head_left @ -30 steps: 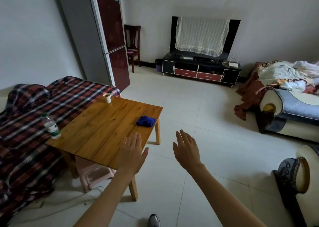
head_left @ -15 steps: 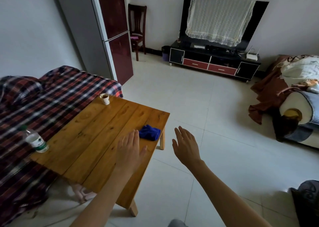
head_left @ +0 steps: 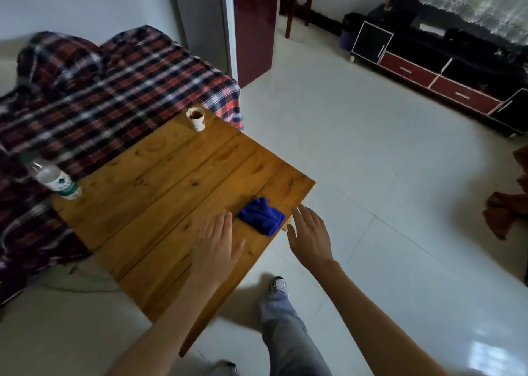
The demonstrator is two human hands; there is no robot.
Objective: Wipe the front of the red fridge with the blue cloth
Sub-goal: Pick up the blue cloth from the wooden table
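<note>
The blue cloth (head_left: pixel 262 215) lies crumpled near the right edge of the wooden table (head_left: pixel 160 192). My left hand (head_left: pixel 215 245) hovers flat over the table just left of the cloth, fingers straight, holding nothing. My right hand (head_left: pixel 310 234) is spread open just right of the cloth, past the table edge, also holding nothing. The red fridge (head_left: pixel 253 24) stands at the top centre against the wall; only the lower part of its dark red door shows.
A paper cup (head_left: pixel 196 119) stands at the table's far edge and a water bottle (head_left: pixel 54 180) at its left corner. A plaid-covered sofa (head_left: pixel 94 90) lies left of the table. A dark TV cabinet (head_left: pixel 434 58) and a wooden chair (head_left: pixel 297 1) stand behind. Pale tiled floor (head_left: pixel 357 147) stretches toward the fridge.
I have stepped closer to the table and the view has tilted down. Both hands have come forward to either side of the blue cloth, still holding nothing.
</note>
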